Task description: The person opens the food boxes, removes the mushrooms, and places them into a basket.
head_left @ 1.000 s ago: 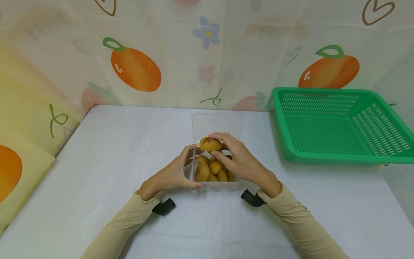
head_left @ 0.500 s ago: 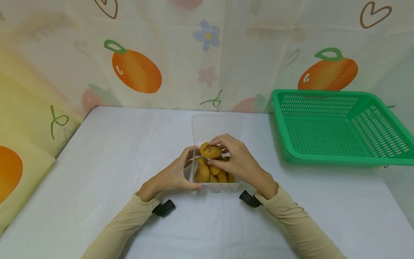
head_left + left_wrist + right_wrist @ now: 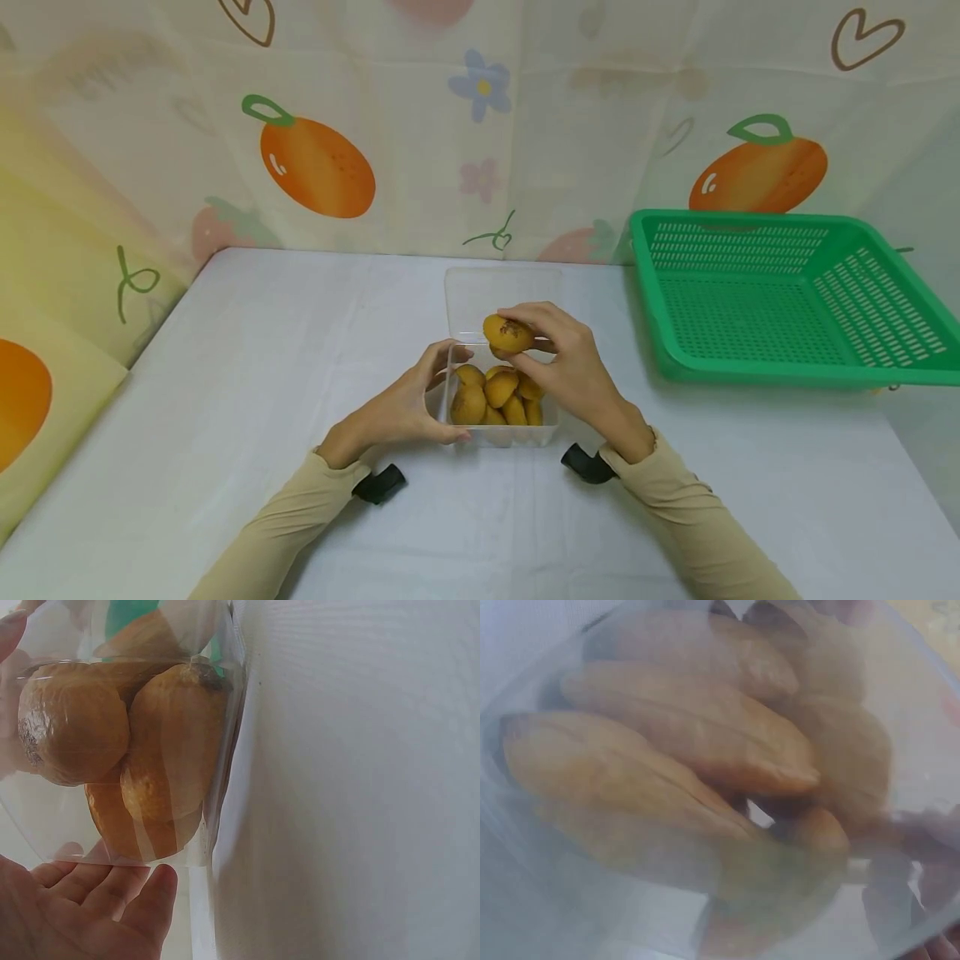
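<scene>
A clear plastic box (image 3: pixel 543 435) with its lid (image 3: pixel 502 293) folded back stands mid-table. Several oval yellow-brown fruits (image 3: pixel 468 404) lie inside; through the wall, the left wrist view shows some of these fruits (image 3: pixel 172 742) close up. My left hand (image 3: pixel 405 407) holds the box's left side, thumb at the front corner and fingers at the back; its fingers (image 3: pixel 150 900) also show along the wall in the left wrist view. Above the box, my right hand (image 3: pixel 573 367) pinches one yellow fruit with brown marks (image 3: pixel 506 333). In the right wrist view, boxed fruits (image 3: pixel 690 735) appear hazy through plastic.
To the right, a green perforated plastic basket (image 3: pixel 675 362) stands at the back of the table. White cloth (image 3: pixel 300 317) covers the table, and a fruit-printed curtain (image 3: pixel 420 150) hangs behind it.
The fruit in my right hand dipped toward the box, then rose and shifted right, showing more of the fruits below. My left hand keeps its hold on the box.
</scene>
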The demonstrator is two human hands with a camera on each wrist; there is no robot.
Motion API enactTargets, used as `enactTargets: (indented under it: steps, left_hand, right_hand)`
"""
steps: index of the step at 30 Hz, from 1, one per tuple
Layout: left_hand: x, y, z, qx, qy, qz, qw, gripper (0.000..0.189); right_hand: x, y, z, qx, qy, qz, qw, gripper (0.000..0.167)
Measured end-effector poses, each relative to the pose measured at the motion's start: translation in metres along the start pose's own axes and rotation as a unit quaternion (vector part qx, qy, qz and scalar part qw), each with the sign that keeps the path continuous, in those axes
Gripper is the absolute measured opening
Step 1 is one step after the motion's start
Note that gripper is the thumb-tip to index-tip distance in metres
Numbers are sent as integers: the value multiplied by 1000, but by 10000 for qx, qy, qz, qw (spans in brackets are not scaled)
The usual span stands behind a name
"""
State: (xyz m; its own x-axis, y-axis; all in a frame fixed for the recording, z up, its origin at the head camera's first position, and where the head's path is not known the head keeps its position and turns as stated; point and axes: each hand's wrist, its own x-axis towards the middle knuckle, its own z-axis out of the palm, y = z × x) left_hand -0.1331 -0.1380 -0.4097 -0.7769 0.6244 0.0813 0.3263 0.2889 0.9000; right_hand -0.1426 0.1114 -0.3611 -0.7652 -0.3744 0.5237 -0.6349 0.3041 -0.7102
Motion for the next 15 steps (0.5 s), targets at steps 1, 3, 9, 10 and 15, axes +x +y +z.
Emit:
enactTargets:
  steps: [1, 3, 9, 10, 15]
  left_hand:
    - [0, 0, 0, 3, 6, -5, 10000, 100]
    - [0, 0, 0, 9, 13, -25, 10000, 100]
    - [0, 0, 0, 11, 27, -84, 10000, 97]
    - [0, 0, 0, 6, 29, -84, 10000, 97]
    - [-1, 1, 0, 26, 18, -131, 9999, 97]
  right_hand:
    - [0, -1, -2, 56, 26, -54, 10000, 46]
    - [0, -3, -5, 116, 47, -127, 9998, 46]
    - [0, -8, -16, 37, 205, -340, 9992, 49]
    - [0, -8, -18, 15, 243, -386, 9990, 50]
    - [-2, -9, -30, -115, 451, -539, 9975, 54]
